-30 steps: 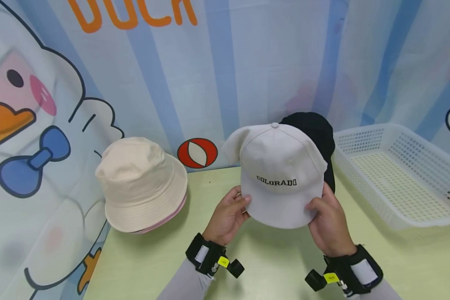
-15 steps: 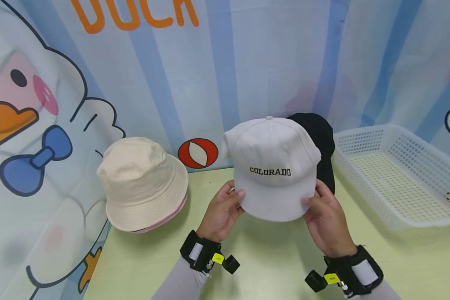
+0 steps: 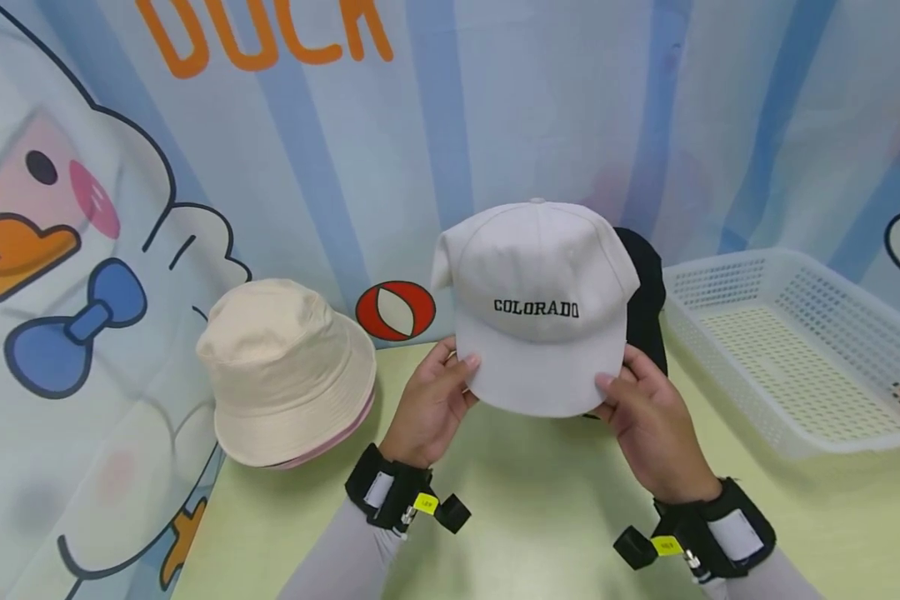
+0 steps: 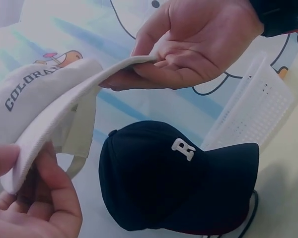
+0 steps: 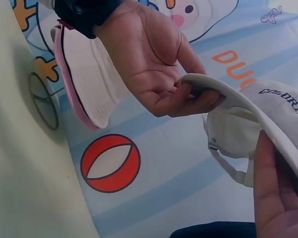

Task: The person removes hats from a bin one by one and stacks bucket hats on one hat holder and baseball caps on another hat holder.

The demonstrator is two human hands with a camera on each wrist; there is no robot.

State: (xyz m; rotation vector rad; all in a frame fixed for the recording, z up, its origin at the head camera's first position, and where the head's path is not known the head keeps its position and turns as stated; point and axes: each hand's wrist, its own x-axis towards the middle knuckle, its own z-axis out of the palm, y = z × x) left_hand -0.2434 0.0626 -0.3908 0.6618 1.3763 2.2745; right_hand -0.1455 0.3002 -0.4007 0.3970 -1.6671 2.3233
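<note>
A white baseball cap (image 3: pixel 543 242) lettered COLORADO is held up in front of me, its visor toward me. My left hand (image 3: pixel 429 412) pinches the visor's left edge, thumb on top and fingers beneath. On the opposite edge, my right hand (image 3: pixel 654 429) pinches it the same way. The wrist views show the curved visor between both hands and the cap's back strap (image 5: pixel 228 168) hanging below. Behind it, partly hidden in the head view, is a black cap (image 4: pixel 149 173) with a white letter on its front.
Left on the pale table (image 3: pixel 525 517) is a cream bucket hat (image 3: pixel 285 375) over a pink-edged one. A wire stand (image 5: pixel 43 101) shows beneath the hats in the right wrist view. At right lies a white perforated basket (image 3: pixel 727 367). A printed cloth (image 3: pixel 540 108) hangs behind.
Both hands have raised the white cap and shifted it slightly left. Its crown now stands more upright, and it covers less of the black cap.
</note>
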